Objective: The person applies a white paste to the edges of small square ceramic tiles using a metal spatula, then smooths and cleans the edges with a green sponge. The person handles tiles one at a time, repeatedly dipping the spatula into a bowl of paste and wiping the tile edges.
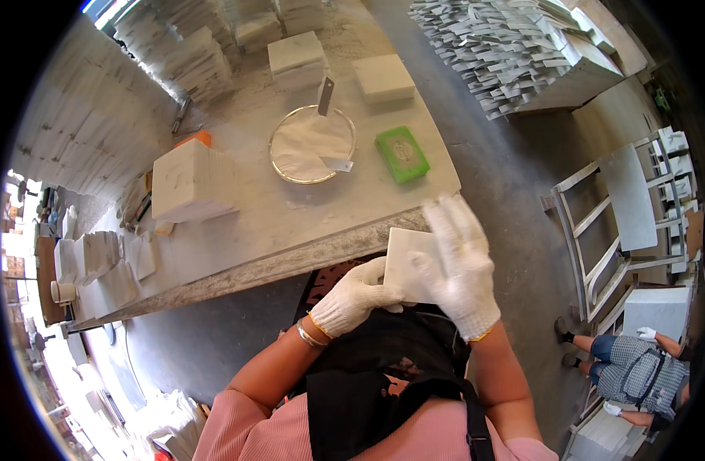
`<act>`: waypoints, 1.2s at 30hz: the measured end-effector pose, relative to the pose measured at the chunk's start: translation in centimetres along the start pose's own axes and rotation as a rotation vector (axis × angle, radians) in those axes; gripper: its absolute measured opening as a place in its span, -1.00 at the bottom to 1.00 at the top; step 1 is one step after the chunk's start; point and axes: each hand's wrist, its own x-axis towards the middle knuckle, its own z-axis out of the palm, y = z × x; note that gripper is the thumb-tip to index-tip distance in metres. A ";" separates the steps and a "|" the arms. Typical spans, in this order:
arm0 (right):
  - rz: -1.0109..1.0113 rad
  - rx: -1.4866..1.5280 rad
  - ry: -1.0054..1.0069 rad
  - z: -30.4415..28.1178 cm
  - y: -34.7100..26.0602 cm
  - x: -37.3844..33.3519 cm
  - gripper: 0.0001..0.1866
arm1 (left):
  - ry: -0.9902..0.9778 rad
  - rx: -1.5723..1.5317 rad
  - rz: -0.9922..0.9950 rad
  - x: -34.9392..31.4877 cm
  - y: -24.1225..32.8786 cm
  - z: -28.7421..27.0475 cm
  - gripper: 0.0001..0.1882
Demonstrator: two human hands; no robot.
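Head view: a pale stone desk (291, 223) fills the upper middle of the frame, its rough front edge running diagonally toward the lower left. On it, near the centre top, sits a round metal-rimmed bowl (312, 144) of white paste with a scraper (326, 96) leaning on its far rim. Just right of the bowl lies a green sponge block (402, 154). Left of the bowl stands a stack of white tiles (191, 180), and two more white blocks (299, 58) sit at the top. Loose tile heaps (506, 46) crowd the upper right. A seated person in a checked garment (637, 373) is at the lower right, well apart.

Nothing stands between the hands and the desk edge. A white square tile (406, 261) is held just below that edge, centre right of the frame. The left hand (356, 296), gloved white, grips the tile's lower left corner with fingers curled shut on it. The right hand (460, 265), also gloved, lies flat across the tile's right side, fingers (452, 219) spread and blurred.
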 end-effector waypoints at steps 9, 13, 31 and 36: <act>0.270 -0.534 0.077 -2.0 10.4 0.3 -0.51 | -0.092 -0.001 -0.050 1.4 -0.7 1.2 -0.44; 0.684 0.213 0.136 -4.4 9.6 -1.5 -0.51 | -0.154 -0.095 -0.057 2.4 -0.9 1.6 -0.37; 0.866 1.226 0.096 -3.6 4.8 -5.7 -0.62 | -0.325 -0.396 -0.226 6.2 -3.1 1.4 -0.11; 0.877 1.235 0.146 -3.3 4.2 -5.7 -0.62 | -0.260 -0.390 -0.233 5.6 -2.8 1.9 -0.27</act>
